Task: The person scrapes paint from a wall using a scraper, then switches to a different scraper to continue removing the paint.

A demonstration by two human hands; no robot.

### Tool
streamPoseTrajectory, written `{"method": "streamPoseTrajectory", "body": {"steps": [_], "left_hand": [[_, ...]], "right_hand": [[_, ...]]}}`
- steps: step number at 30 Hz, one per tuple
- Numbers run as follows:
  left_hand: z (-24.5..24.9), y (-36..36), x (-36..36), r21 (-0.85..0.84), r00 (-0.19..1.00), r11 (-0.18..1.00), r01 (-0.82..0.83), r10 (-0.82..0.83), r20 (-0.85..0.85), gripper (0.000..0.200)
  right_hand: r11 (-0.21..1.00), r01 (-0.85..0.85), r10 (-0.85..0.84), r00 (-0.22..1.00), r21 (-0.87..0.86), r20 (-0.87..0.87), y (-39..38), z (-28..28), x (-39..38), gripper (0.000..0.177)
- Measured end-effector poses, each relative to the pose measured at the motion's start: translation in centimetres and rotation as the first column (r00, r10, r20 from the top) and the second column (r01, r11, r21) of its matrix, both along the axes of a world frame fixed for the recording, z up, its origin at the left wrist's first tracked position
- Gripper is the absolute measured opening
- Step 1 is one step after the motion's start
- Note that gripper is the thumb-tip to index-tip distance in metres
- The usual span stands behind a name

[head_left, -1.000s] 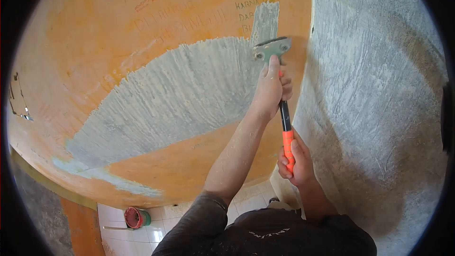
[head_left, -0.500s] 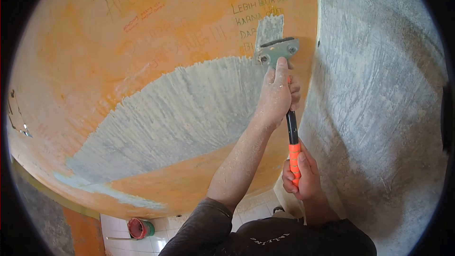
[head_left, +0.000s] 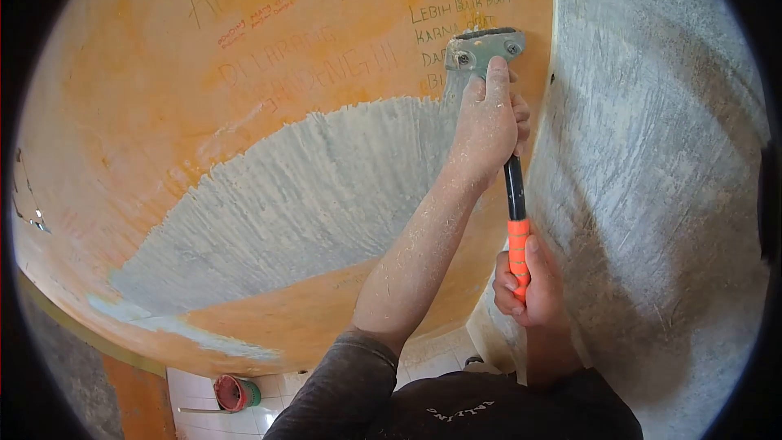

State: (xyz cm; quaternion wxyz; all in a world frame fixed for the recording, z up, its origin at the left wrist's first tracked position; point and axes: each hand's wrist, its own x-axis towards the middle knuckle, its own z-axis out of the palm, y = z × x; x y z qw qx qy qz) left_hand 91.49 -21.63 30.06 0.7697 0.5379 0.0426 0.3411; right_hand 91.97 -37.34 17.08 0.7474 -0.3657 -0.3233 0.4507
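A long-handled scraper with a greenish metal head (head_left: 486,50) lies against the orange wall (head_left: 326,33), over green handwriting. My left hand (head_left: 489,118) is closed around the upper shaft just below the head, its thumb or finger stretched up onto the metal. Lower down, my right hand (head_left: 531,281) wraps round the orange grip (head_left: 519,253). Between the hands the black shaft (head_left: 515,187) shows. A wide scraped grey patch (head_left: 309,195) spreads over the wall to the left of the tool. Dust and flakes cover my left hand and forearm.
A grey, rough wall (head_left: 652,155) meets the orange one at a corner on the right. A red and green bucket (head_left: 236,393) stands on the white tiled floor (head_left: 191,399) at the lower left, with a stick beside it. Red writing marks the upper orange wall.
The scraper and both my hands have moved up and slightly right. Its head now covers the upper part of the narrow grey strip that showed above it before.
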Motion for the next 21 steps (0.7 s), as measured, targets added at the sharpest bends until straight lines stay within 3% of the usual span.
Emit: {"method": "streamPoseTrajectory", "body": {"steps": [5,11,21], "left_hand": [[-2.3,0.0,-1.0,0.0,1.0,1.0,-0.015,0.015,-0.01,0.035],[-7.8,-0.3,-3.5,-0.144,0.996,0.99,0.005,-0.018,-0.087,0.035],[-5.7,0.0,-3.6,-0.123,0.992,0.992,-0.007,-0.009,-0.125,0.035]], "right_hand": [[0.999,-0.038,0.039,0.999,0.039,-0.015,-0.2,-1.9,-0.6,0.056],[0.995,-0.065,0.065,0.998,-0.071,0.005,-1.3,-6.4,-2.7,0.056],[0.996,-0.055,0.054,0.998,-0.074,-0.02,-1.1,-4.2,-3.9,0.056]]}}
